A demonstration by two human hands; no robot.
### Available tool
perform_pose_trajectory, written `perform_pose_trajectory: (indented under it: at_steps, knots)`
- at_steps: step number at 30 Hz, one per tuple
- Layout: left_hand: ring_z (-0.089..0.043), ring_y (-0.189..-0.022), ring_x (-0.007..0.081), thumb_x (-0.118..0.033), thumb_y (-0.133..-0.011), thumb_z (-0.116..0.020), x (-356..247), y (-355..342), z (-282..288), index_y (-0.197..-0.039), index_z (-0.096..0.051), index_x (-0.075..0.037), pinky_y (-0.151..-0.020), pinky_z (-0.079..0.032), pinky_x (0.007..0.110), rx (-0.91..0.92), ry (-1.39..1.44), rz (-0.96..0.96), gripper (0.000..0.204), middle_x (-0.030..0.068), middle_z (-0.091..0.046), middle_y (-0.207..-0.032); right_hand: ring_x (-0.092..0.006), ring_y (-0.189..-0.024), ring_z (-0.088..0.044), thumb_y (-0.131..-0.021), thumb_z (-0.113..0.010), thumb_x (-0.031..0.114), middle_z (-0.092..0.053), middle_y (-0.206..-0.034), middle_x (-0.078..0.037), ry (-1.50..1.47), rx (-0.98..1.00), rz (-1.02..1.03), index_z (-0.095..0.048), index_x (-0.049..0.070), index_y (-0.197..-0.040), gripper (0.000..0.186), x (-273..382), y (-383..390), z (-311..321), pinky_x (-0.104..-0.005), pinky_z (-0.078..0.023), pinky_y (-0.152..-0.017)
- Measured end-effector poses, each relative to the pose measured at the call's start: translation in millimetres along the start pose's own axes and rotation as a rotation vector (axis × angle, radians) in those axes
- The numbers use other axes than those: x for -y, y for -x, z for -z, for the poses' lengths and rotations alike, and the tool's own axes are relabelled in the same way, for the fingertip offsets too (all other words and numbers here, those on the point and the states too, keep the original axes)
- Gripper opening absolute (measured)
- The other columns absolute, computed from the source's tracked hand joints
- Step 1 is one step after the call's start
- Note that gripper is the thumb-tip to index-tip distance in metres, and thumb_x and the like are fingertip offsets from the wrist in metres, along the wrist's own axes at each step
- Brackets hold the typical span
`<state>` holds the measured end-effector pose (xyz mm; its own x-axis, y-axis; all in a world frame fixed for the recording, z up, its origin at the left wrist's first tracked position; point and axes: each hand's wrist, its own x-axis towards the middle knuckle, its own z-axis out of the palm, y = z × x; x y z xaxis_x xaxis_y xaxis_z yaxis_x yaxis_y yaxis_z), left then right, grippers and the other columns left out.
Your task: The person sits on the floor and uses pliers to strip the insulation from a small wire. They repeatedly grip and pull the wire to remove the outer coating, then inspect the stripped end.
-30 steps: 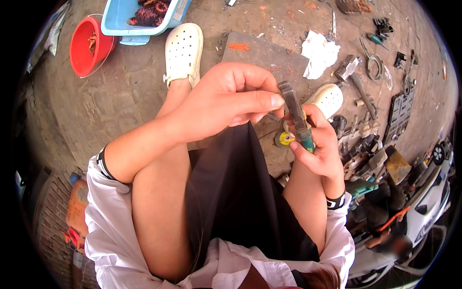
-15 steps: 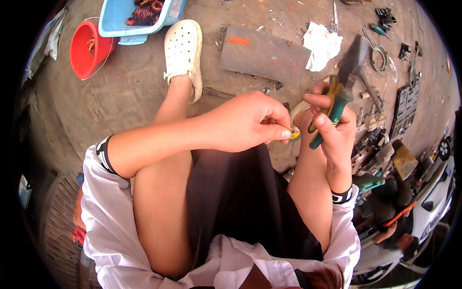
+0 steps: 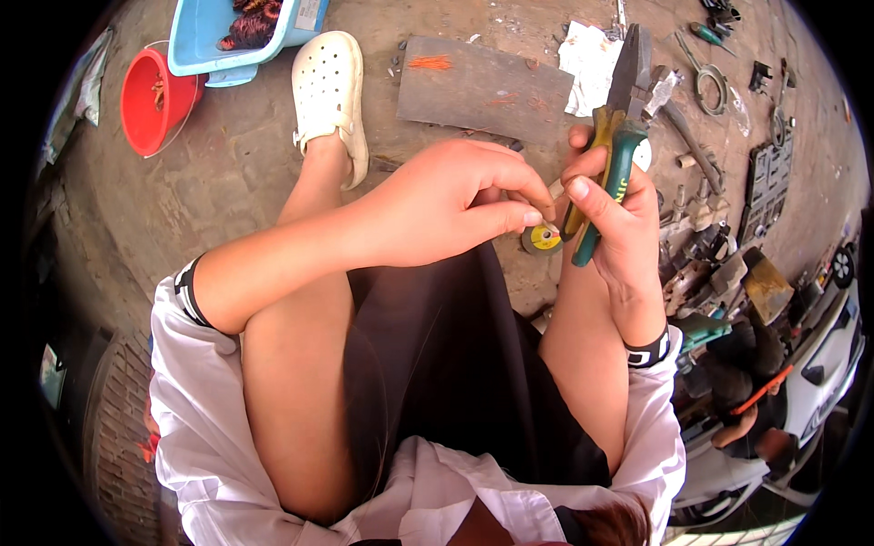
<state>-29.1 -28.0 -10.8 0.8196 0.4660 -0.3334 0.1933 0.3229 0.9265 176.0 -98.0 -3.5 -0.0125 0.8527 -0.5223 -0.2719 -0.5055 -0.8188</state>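
Note:
My right hand (image 3: 628,214) grips a pair of pliers (image 3: 621,159) by its green and yellow handles, with the dark jaws pointing away from me. Thumb and fingertips of my left hand (image 3: 455,205) are drawn together just left of the handles. Whatever they pinch, if anything, is too small to make out. Below those fingertips shows a small round disc (image 3: 543,239) with a yellow face and dark rim, apparently lying on the ground beyond my hand.
A metal sheet (image 3: 482,86) with orange wire scraps lies ahead, beside white crumpled paper (image 3: 587,68). A hammer (image 3: 692,136) and a tool case (image 3: 767,191) are at right. Far left stand a red bucket (image 3: 146,114) and blue basin (image 3: 214,62). A person (image 3: 751,414) is at lower right.
The pliers have tilted more upright in my right hand. My left hand has shifted slightly up and left, uncovering more of the yellow disc. The whole view has slid a little.

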Motion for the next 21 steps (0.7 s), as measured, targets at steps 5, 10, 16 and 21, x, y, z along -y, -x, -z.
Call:
perform_pose_trajectory:
  at_steps: [5, 10, 16, 21]
  knots:
    - [-0.047, -0.055, 0.0103, -0.005, -0.083, -0.069, -1, -3, -4, -0.093, -0.069, -0.007, -0.050, -0.037, 0.027, -0.137, -0.247, -0.206, 0.010, 0.0015, -0.056, -0.070, -0.0136, -0.113, -0.048, -0.083, -0.073, 0.005, -0.064, -0.087, -0.004, -0.050, -0.057, -0.020, -0.068, 0.001, -0.090, 0.009, 1, 1, -4, -0.0280, -0.043, -0.085]
    - [-0.047, -0.051, 0.0137, -0.004, -0.079, -0.070, -2, -2, -3, -0.079, -0.065, -0.005, -0.046, -0.035, 0.029, -0.246, -0.356, -0.343, 0.004, 0.0031, -0.052, -0.063, -0.0152, -0.114, -0.048, -0.082, -0.073, 0.005, -0.063, -0.084, -0.003, 0.007, -0.044, 0.019, -0.068, 0.001, -0.087, 0.008, 2, 1, -6, -0.0295, -0.041, -0.087]
    - [-0.047, -0.050, 0.0132, -0.001, -0.078, -0.068, -4, 1, -1, -0.075, -0.063, -0.004, -0.044, -0.034, 0.028, -0.321, -0.425, -0.420, 0.007, 0.0030, -0.050, -0.062, -0.0159, -0.111, -0.047, -0.082, -0.074, 0.005, -0.062, -0.079, -0.001, 0.165, -0.007, 0.170, -0.068, 0.002, -0.084, 0.007, -1, 2, -2, -0.0316, -0.039, -0.090]
    - [-0.048, -0.051, 0.0119, 0.000, -0.077, -0.068, -10, 4, -1, -0.078, -0.064, -0.003, -0.045, -0.036, 0.027, -0.339, -0.394, -0.384, 0.005, 0.0033, -0.051, -0.064, -0.0157, -0.108, -0.047, -0.081, -0.074, 0.006, -0.060, -0.073, 0.000, 0.212, -0.003, 0.249, -0.068, 0.003, -0.084, 0.007, 2, 2, -5, -0.0325, -0.038, -0.092]
